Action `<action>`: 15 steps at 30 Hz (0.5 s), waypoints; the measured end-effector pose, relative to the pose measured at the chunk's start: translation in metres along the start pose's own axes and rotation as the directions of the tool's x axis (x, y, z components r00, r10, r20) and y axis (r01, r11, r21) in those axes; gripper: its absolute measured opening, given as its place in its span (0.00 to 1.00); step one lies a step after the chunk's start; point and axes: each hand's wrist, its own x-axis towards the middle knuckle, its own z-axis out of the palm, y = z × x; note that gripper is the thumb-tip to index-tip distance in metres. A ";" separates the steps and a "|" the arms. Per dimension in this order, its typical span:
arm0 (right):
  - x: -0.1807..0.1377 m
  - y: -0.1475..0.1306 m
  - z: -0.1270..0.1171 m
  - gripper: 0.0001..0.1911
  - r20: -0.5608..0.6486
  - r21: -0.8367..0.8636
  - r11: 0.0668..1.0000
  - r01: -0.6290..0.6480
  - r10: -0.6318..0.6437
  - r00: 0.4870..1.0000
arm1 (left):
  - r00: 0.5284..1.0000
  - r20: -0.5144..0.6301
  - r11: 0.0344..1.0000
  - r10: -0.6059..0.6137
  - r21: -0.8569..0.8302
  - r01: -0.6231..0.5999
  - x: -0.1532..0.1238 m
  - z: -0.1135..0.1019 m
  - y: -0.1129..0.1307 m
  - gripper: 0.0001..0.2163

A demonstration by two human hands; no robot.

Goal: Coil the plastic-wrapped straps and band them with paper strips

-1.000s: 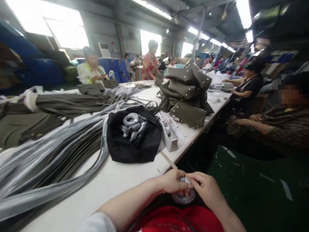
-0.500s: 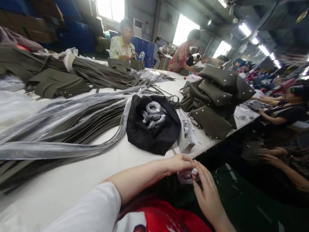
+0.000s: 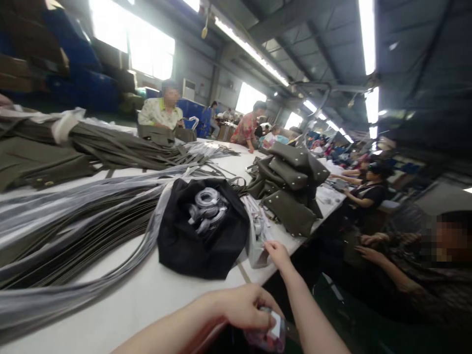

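Left hand (image 3: 243, 307), low in the head view just off the near edge of the white table (image 3: 155, 295), is curled shut around a small roll of tape (image 3: 267, 337), which shows pinkish under a clear wrapper below the fingers; right hand (image 3: 277, 253) is stretched out over the table edge, fingers loosely bent and touching a clear plastic packet (image 3: 258, 246), though whether it grips the packet cannot be told; that packet lies just beside a black cloth bag (image 3: 191, 246) that sits open on the table; inside the bag lie several grey tape rolls (image 3: 206, 209); left of the bag a long bundle of olive straps in clear sleeves (image 3: 73, 231) sweeps across the table; behind the packet stands a pile of olive studded bag panels (image 3: 291, 189); farther back more olive strips (image 3: 110, 147) are heaped; a person in a pale shirt (image 3: 160, 113) sits at the far side; another person's hands (image 3: 370, 248) rest at the right, beyond the table edge.
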 end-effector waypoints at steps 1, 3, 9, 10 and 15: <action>0.001 -0.002 0.000 0.12 0.002 0.015 1.000 -0.015 0.015 1.000 | 1.000 -0.021 1.000 -0.002 0.011 0.002 0.000 -0.001 0.002 0.18; -0.001 -0.003 -0.003 0.12 -0.023 0.046 0.999 -0.027 0.028 0.999 | 0.998 -0.060 0.999 -0.002 0.035 0.005 0.001 -0.005 0.005 0.17; -0.042 0.012 0.000 0.16 -0.029 0.101 0.983 -0.154 0.158 0.987 | 0.991 -0.133 1.000 0.003 0.026 0.000 0.001 -0.008 0.017 0.17; -0.048 0.015 0.002 0.17 -0.015 0.109 0.976 -0.191 0.193 0.981 | 0.989 -0.149 1.000 0.010 0.011 -0.008 0.000 -0.007 0.017 0.16; -0.070 0.012 -0.010 0.19 -0.072 0.215 0.954 -0.211 0.231 0.970 | 0.971 -0.238 0.993 0.026 -0.102 -0.051 0.007 -0.007 0.007 0.18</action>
